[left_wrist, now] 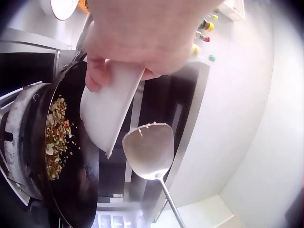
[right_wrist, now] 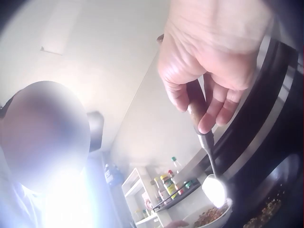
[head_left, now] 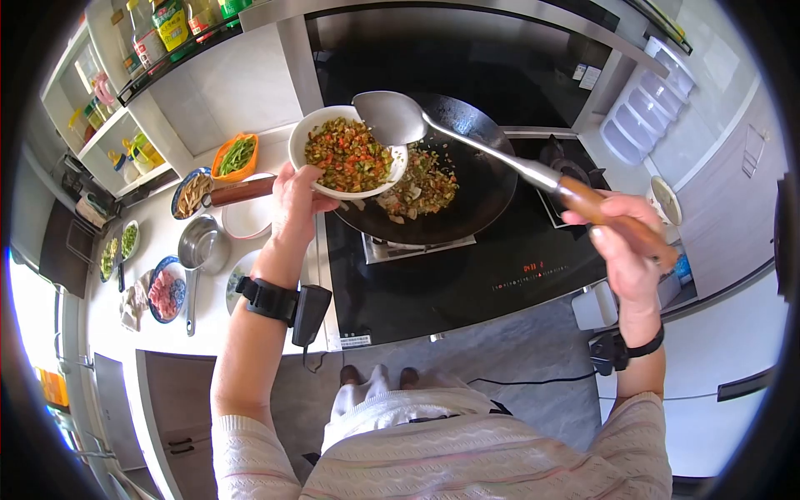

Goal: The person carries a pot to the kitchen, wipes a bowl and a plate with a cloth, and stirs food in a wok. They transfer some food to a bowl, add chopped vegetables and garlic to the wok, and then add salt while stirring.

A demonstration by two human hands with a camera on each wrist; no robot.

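Note:
The left hand (head_left: 296, 200) grips the rim of a white bowl (left_wrist: 107, 104) of chopped red and green vegetables (head_left: 346, 157), tilted over the left side of a black wok (head_left: 483, 187). In the right hand (head_left: 625, 250) is the wooden handle (head_left: 583, 202) of a metal spatula, its fingers curled round it; the right wrist view shows that hand (right_wrist: 213, 61) too. The spatula's blade (head_left: 390, 117) is at the bowl's right rim, with a few bits along its edge in the left wrist view. Chopped food (left_wrist: 57, 142) lies in the wok.
The wok stands on a black cooktop (head_left: 400, 300). Left of it on the counter are a saucepan (head_left: 202, 245), a plate of raw meat (head_left: 167, 292), an orange basket of green vegetables (head_left: 236, 157) and other small dishes. Bottles (head_left: 171, 29) line a shelf above. The wok's handle (head_left: 242, 192) points left.

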